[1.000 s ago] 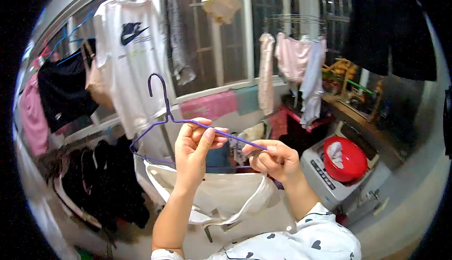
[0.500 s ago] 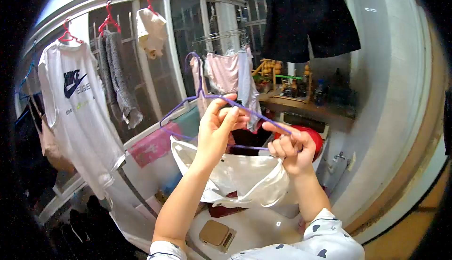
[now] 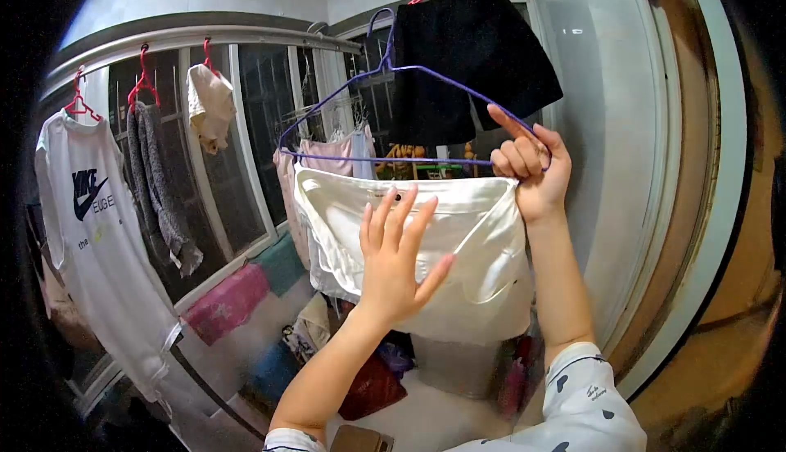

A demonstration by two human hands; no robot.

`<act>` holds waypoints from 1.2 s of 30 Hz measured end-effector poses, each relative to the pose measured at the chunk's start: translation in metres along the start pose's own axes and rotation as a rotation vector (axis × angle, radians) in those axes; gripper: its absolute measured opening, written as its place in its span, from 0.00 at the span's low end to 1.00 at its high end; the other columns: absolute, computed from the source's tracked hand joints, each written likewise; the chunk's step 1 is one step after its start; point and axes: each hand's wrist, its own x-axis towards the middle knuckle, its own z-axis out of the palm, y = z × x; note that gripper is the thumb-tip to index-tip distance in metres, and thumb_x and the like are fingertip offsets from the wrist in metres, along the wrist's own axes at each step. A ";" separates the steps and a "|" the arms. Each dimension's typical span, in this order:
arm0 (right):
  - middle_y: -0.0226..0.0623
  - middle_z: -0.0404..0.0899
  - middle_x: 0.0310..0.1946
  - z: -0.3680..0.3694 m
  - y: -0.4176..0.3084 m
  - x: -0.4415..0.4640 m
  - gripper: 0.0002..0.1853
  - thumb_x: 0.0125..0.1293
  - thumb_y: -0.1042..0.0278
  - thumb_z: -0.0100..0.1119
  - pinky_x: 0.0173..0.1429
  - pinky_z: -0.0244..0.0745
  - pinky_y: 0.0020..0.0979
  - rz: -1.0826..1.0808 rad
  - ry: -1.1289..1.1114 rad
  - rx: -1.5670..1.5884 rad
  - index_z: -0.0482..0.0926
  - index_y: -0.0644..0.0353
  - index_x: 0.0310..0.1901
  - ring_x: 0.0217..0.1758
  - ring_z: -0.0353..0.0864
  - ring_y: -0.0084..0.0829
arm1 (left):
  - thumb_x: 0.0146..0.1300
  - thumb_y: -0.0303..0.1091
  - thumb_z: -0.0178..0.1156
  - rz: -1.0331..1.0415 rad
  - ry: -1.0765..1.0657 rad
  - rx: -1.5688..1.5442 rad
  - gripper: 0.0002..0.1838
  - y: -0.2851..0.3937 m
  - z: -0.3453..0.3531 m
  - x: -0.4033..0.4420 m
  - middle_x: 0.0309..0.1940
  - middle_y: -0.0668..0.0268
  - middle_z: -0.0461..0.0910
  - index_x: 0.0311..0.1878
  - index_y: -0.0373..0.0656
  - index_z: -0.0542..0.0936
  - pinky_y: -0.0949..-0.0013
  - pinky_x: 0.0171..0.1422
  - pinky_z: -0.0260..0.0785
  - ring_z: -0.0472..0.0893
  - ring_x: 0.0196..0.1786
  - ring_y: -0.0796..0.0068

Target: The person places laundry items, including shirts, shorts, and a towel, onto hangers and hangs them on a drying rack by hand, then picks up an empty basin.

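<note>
A purple clothes hanger [image 3: 327, 158] is held up in front of me. My right hand [image 3: 536, 169] is closed round its right end, with the index finger stretched along the sloping arm. White shorts [image 3: 483, 239], with a waistband and a dark button, hang spread out below the hanger's bottom bar. Their right corner meets my right hand; how they are fastened to the hanger is hidden. My left hand [image 3: 399, 264] is open in front of the shorts, fingers spread and pointing up. Whether it touches the cloth I cannot tell.
Black shorts [image 3: 475, 59] hang behind the hanger's upper right. At left, a white sleeveless top [image 3: 102, 223], grey knitwear [image 3: 155, 182] and a small cream garment [image 3: 210, 108] hang from a rail [image 3: 188, 33]. A wall and door frame [image 3: 679, 141] stand at right.
The hanger and shorts have been raised, and the shorts are now spread wider below it. My left hand has left the hanger's arm, moved down and opened. My right hand has risen, still gripping.
</note>
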 end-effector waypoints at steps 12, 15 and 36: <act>0.19 0.45 0.10 -0.067 -0.082 0.118 0.32 0.63 0.63 0.48 0.29 0.48 0.20 -0.154 -0.180 0.040 0.62 0.86 0.61 0.17 0.44 0.16 | 0.51 0.46 0.70 0.096 0.181 0.410 0.44 -0.029 0.096 0.037 0.74 0.54 0.48 0.72 0.58 0.62 0.40 0.75 0.28 0.44 0.77 0.49; 0.20 0.45 0.10 -0.065 -0.094 0.154 0.29 0.63 0.61 0.45 0.28 0.47 0.23 -0.199 -0.212 0.030 0.69 0.86 0.54 0.17 0.43 0.18 | 0.53 0.45 0.69 0.048 0.197 0.406 0.44 -0.040 0.112 0.056 0.76 0.51 0.41 0.73 0.61 0.60 0.34 0.73 0.31 0.37 0.77 0.41; 0.22 0.46 0.10 -0.054 -0.064 0.278 0.26 0.59 0.61 0.41 0.29 0.49 0.26 -0.338 -0.129 0.046 0.73 0.82 0.44 0.17 0.45 0.22 | 0.58 0.39 0.60 -0.202 0.218 0.431 0.43 -0.113 0.126 0.126 0.77 0.53 0.33 0.76 0.63 0.52 0.27 0.70 0.36 0.36 0.76 0.37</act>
